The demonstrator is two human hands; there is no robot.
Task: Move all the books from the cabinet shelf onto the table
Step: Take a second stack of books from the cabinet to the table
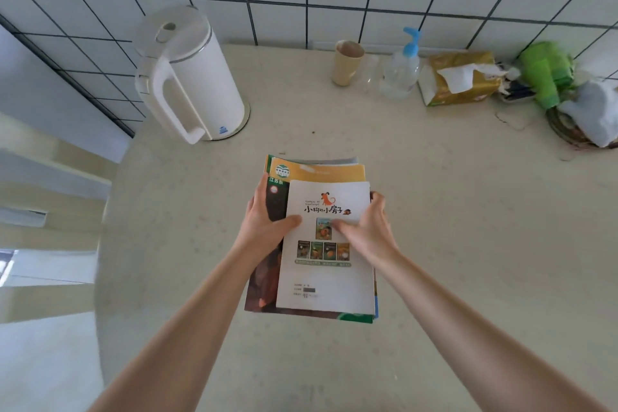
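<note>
Head view shows your left hand (264,221) and right hand (364,227) gripping opposite sides of the stack of books (326,244), thumbs pressed on its white top cover, over the table (451,211).

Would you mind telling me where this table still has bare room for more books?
Bare table lies right of the book stack, and left of it below the kettle. The back edge is crowded: cup, pump bottle, tissue pack.
</note>
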